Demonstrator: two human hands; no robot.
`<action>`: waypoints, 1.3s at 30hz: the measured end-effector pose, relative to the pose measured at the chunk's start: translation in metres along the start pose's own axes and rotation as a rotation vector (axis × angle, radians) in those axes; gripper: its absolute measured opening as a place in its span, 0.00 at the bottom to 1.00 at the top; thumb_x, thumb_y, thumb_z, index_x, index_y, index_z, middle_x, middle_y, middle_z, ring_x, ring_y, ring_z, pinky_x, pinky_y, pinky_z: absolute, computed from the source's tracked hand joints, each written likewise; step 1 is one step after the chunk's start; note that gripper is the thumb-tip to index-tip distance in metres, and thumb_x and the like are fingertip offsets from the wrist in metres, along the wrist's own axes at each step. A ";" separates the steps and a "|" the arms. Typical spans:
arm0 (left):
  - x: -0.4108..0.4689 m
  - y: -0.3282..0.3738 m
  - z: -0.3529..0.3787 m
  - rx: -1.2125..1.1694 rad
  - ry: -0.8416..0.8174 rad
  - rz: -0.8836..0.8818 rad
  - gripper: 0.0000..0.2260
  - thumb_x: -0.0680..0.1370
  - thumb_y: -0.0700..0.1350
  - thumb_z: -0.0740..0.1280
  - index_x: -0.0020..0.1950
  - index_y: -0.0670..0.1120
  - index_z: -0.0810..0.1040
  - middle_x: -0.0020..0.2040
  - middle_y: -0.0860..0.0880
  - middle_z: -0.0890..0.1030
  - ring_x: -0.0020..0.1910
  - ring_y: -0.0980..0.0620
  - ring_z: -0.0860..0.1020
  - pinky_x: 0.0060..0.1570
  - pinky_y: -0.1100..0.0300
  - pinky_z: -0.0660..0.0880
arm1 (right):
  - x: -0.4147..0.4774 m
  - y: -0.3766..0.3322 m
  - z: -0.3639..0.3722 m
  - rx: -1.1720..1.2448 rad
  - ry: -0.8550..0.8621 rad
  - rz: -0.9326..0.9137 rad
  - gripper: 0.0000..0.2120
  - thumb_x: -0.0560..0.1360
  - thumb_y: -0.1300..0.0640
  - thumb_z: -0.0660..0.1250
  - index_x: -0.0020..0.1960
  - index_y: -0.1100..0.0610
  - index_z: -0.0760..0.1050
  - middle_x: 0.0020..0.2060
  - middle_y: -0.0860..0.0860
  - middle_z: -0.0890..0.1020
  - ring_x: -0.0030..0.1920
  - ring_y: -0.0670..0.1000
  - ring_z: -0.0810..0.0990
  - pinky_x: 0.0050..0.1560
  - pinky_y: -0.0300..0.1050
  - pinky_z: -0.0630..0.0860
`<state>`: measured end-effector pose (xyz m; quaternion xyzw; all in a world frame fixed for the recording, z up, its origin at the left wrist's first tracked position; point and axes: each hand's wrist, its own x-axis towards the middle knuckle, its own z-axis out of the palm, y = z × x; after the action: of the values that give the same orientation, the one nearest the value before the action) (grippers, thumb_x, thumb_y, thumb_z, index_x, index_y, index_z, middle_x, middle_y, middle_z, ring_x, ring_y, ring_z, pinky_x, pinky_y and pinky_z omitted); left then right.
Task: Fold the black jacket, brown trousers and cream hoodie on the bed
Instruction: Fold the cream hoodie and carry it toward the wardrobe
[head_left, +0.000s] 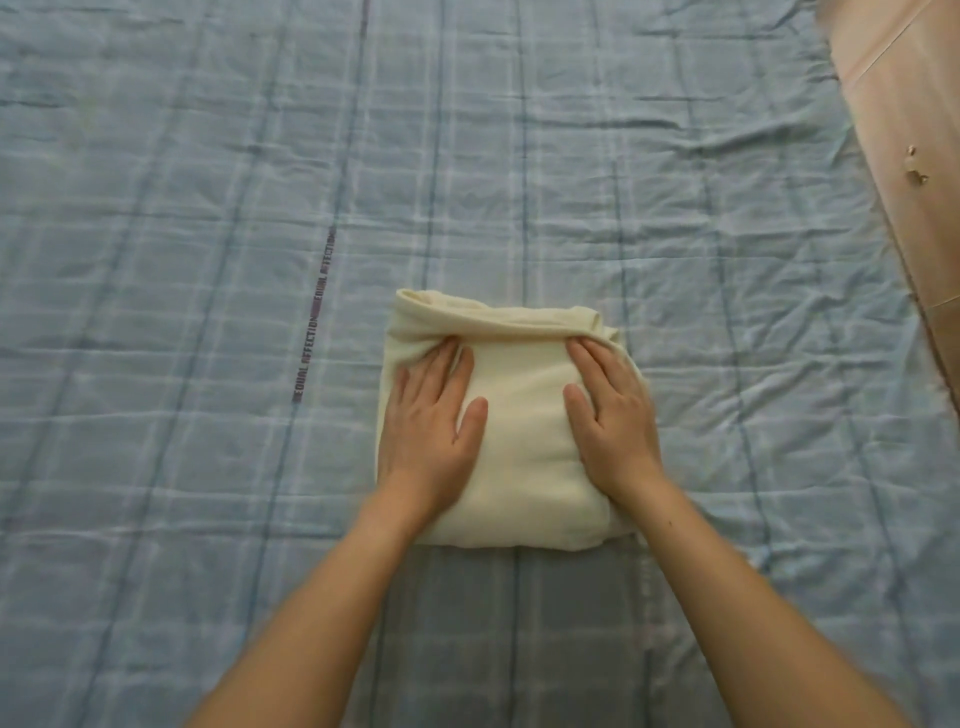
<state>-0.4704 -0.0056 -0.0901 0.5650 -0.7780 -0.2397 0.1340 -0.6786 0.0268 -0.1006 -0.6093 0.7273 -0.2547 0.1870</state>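
Observation:
The cream hoodie (519, 415) lies folded into a compact rectangular bundle in the middle of the bed. My left hand (434, 421) rests flat on its left half, and its fingertips tuck under a rolled fold at the bundle's far edge. My right hand (613, 415) rests flat on the right half, its fingertips tucked under that fold as well. Neither the black jacket nor the brown trousers are in view.
The bed (208, 260) wears a wrinkled light blue checked sheet with a line of printed text left of the bundle. Its right edge runs diagonally at the upper right, with pinkish tiled floor (904, 104) beyond it.

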 end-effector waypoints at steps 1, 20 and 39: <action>0.001 -0.002 0.003 -0.019 -0.025 -0.008 0.32 0.77 0.59 0.46 0.78 0.47 0.62 0.79 0.48 0.60 0.78 0.50 0.57 0.76 0.55 0.46 | 0.000 0.004 0.003 0.013 -0.005 0.001 0.27 0.78 0.47 0.54 0.72 0.57 0.72 0.71 0.54 0.73 0.73 0.53 0.67 0.76 0.45 0.57; 0.058 0.009 -0.021 0.287 -0.152 0.233 0.28 0.79 0.57 0.47 0.78 0.53 0.61 0.79 0.52 0.57 0.79 0.51 0.50 0.76 0.45 0.41 | 0.025 0.004 -0.011 -0.243 0.001 -0.208 0.29 0.75 0.48 0.57 0.75 0.52 0.68 0.74 0.51 0.69 0.75 0.53 0.65 0.74 0.56 0.57; 0.050 -0.024 0.012 -0.190 -0.069 0.070 0.23 0.80 0.44 0.53 0.76 0.48 0.66 0.77 0.53 0.63 0.78 0.54 0.55 0.76 0.53 0.43 | -0.017 -0.021 0.015 -0.225 -0.104 0.069 0.30 0.77 0.40 0.49 0.77 0.46 0.64 0.78 0.51 0.62 0.79 0.57 0.53 0.76 0.63 0.48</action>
<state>-0.4728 -0.0564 -0.1165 0.5137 -0.7752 -0.3267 0.1685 -0.6502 0.0383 -0.1002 -0.6135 0.7611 -0.1329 0.1634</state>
